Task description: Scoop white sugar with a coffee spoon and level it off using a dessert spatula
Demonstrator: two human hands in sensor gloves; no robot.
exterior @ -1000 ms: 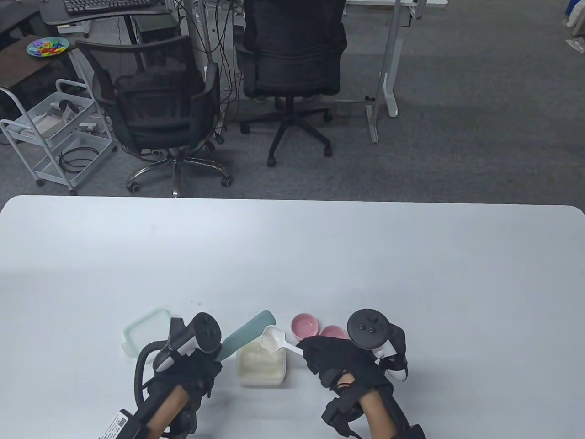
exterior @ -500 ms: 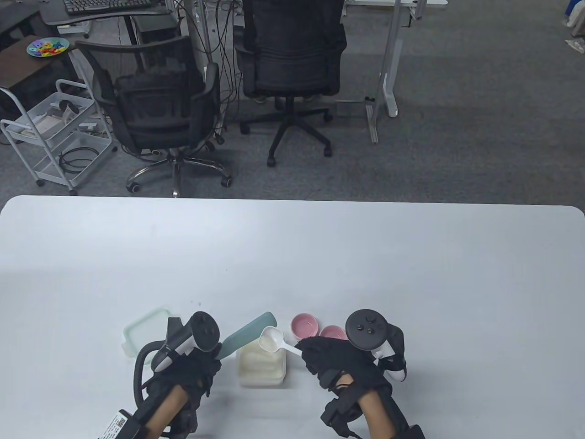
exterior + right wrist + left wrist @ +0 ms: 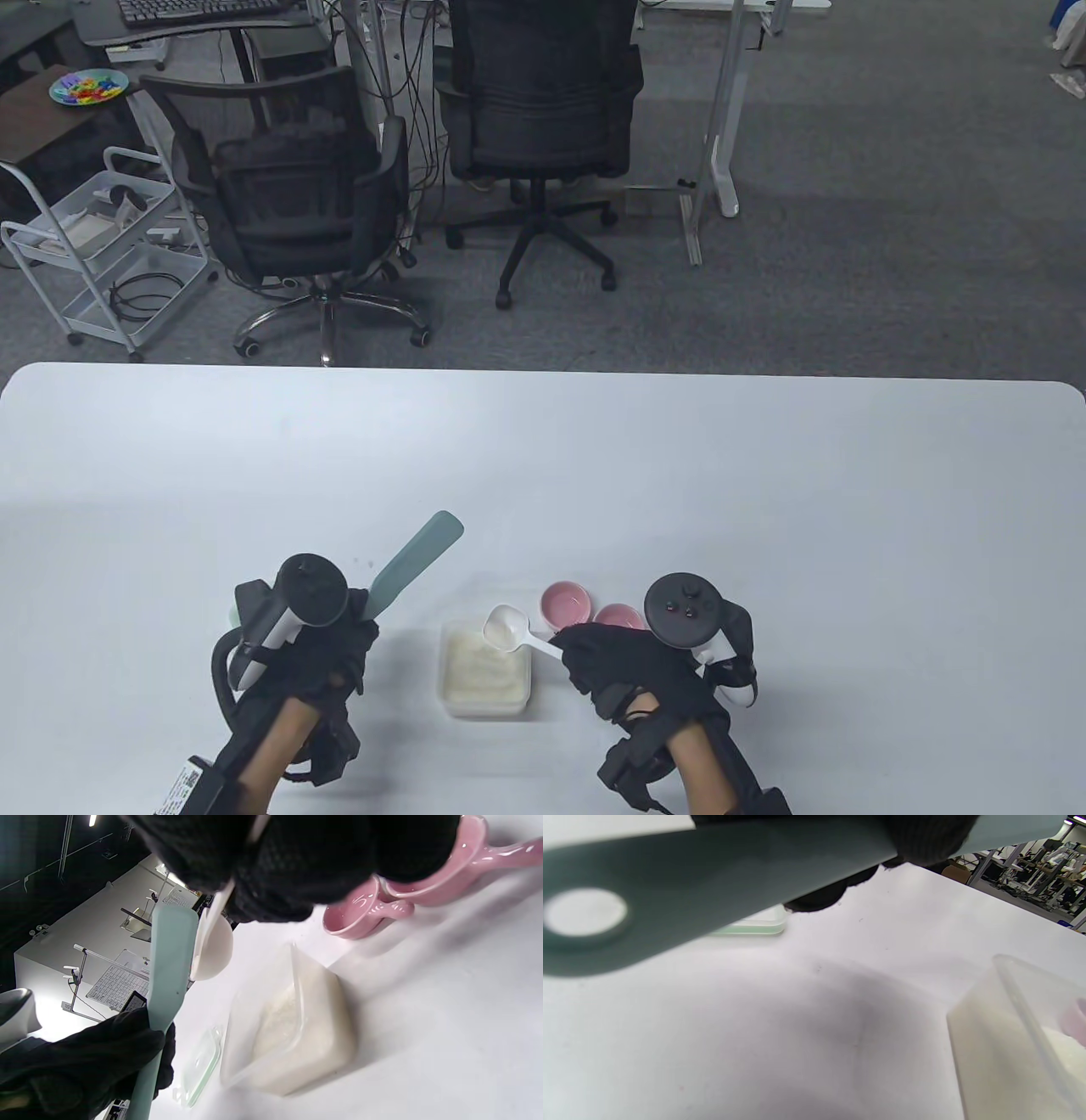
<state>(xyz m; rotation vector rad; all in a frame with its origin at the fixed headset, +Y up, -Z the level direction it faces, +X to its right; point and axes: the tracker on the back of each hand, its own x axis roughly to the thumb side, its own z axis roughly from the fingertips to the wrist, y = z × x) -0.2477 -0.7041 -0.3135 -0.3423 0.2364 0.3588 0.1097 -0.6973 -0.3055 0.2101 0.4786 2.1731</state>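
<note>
A clear tub of white sugar [image 3: 484,671] stands on the table [image 3: 764,509] between my hands; it also shows in the right wrist view [image 3: 297,1035] and the left wrist view [image 3: 1009,1043]. My right hand [image 3: 628,671] grips the handle of a white coffee spoon [image 3: 506,629], its sugar-filled bowl held over the tub's far right corner. My left hand [image 3: 327,649] grips a teal dessert spatula [image 3: 417,553], whose blade points up and right, well left of the spoon. The spatula also shows in the right wrist view [image 3: 167,963] and, close up with its hanging hole, in the left wrist view [image 3: 712,882].
Two pink bowls [image 3: 567,604] [image 3: 618,616] stand right of the tub, by my right hand. The tub's pale green lid [image 3: 201,1067] lies left of the tub, mostly hidden under my left hand in the table view. Office chairs stand beyond the table's far edge.
My left hand has swung the spatula away from the spoon, to the left and farther back. The right hand and spoon have stayed over the tub.
</note>
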